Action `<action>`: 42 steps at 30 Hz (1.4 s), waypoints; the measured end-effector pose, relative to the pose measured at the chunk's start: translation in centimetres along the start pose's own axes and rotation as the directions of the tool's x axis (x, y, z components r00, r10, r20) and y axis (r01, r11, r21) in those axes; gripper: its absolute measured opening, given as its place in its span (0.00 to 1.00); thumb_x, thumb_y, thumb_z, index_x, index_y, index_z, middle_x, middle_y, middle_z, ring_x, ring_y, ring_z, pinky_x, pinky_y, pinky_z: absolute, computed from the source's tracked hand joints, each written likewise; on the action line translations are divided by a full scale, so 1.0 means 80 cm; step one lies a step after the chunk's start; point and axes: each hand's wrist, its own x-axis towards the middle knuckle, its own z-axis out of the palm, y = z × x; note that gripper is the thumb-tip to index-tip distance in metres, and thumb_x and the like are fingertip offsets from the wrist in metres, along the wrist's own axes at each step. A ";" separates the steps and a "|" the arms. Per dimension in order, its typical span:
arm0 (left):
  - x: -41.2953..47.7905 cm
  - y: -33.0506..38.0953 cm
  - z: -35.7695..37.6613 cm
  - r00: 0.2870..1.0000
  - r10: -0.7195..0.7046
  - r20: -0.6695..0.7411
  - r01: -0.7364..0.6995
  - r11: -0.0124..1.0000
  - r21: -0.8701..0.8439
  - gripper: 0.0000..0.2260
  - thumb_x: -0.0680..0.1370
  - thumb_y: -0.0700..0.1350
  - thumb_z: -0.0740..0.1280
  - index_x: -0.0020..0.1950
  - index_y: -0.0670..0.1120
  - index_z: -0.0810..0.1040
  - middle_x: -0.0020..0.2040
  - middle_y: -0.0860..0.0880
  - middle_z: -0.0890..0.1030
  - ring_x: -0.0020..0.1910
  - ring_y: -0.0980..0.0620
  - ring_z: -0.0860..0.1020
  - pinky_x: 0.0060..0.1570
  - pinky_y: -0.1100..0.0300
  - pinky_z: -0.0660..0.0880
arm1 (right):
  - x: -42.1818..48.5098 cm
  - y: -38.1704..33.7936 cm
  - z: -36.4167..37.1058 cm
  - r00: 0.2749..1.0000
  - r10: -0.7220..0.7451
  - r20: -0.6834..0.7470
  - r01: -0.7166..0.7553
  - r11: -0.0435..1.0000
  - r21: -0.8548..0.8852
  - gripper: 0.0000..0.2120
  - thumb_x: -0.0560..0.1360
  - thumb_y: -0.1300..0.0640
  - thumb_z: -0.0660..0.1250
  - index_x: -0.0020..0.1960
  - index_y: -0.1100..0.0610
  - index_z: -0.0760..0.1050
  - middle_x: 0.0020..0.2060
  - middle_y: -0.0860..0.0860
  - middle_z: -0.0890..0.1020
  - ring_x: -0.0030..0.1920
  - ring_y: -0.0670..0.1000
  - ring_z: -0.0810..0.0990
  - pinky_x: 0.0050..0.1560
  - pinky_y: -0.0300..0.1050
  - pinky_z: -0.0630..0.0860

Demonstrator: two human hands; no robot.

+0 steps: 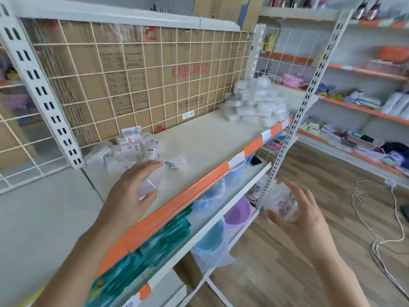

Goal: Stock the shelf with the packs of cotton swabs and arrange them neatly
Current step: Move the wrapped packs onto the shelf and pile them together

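The right hand (301, 220) is cupping a clear pack of cotton swabs (283, 203) just off the shelf's near right edge, while the left hand (130, 193) is gripping a second pack (150, 183) over the shelf (199, 147). Farther left, a loose heap of packs (128, 149) is lying against the wire back, and a white pile (256, 105) is sitting far right.

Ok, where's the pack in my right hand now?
Head view, lower right: the right hand holds the pack out past the shelf's orange edge, by the slotted post.

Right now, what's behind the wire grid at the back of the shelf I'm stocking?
Brown cardboard with red lettering and printed text stands directly behind the wire grid, filling most of that panel. Whatever lies behind the cardboard is covered.
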 end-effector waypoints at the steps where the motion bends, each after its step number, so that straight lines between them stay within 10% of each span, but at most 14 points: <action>1: 0.021 -0.001 0.008 1.000 0.017 -0.005 -0.017 1.000 -0.005 0.26 0.71 0.30 0.70 0.65 0.50 0.74 0.64 0.55 0.74 0.63 0.58 0.70 0.60 0.80 0.58 | 0.016 0.003 0.000 1.000 0.001 -0.016 -0.001 1.000 0.005 0.38 0.63 0.45 0.75 0.70 0.51 0.67 0.60 0.43 0.69 0.59 0.44 0.70 0.48 0.35 0.64; 7: 0.136 -0.003 0.070 0.994 0.107 0.015 -0.105 0.990 -0.091 0.29 0.70 0.28 0.69 0.64 0.53 0.72 0.61 0.61 0.73 0.60 0.71 0.67 0.60 0.79 0.58 | 0.096 0.031 -0.009 0.996 0.042 -0.074 -0.047 0.996 -0.076 0.37 0.64 0.51 0.78 0.69 0.51 0.67 0.63 0.48 0.71 0.60 0.50 0.73 0.46 0.38 0.67; 16: 0.238 0.005 0.171 0.985 0.163 0.048 -0.156 0.980 -0.124 0.26 0.69 0.40 0.64 0.65 0.58 0.70 0.64 0.59 0.74 0.64 0.60 0.72 0.61 0.70 0.66 | 0.179 0.103 -0.023 0.988 0.128 -0.091 -0.134 0.989 -0.067 0.36 0.65 0.53 0.77 0.70 0.51 0.66 0.60 0.43 0.69 0.62 0.50 0.72 0.49 0.40 0.65; 35: 0.396 0.058 0.401 0.993 -0.090 -0.075 0.096 0.992 0.079 0.30 0.69 0.29 0.68 0.66 0.54 0.73 0.64 0.57 0.74 0.61 0.54 0.73 0.58 0.57 0.70 | 0.475 0.328 -0.058 0.981 -0.107 0.159 0.108 0.994 0.000 0.41 0.64 0.36 0.70 0.72 0.49 0.64 0.63 0.40 0.68 0.64 0.45 0.70 0.50 0.36 0.65; 42: 0.442 0.046 0.417 0.979 -0.157 -0.130 0.174 0.976 0.132 0.29 0.70 0.30 0.68 0.67 0.51 0.71 0.64 0.58 0.72 0.61 0.53 0.72 0.57 0.59 0.67 | 0.546 0.355 -0.042 0.962 -0.139 0.235 0.133 0.990 0.040 0.40 0.67 0.47 0.75 0.74 0.49 0.60 0.68 0.45 0.68 0.66 0.47 0.69 0.51 0.36 0.65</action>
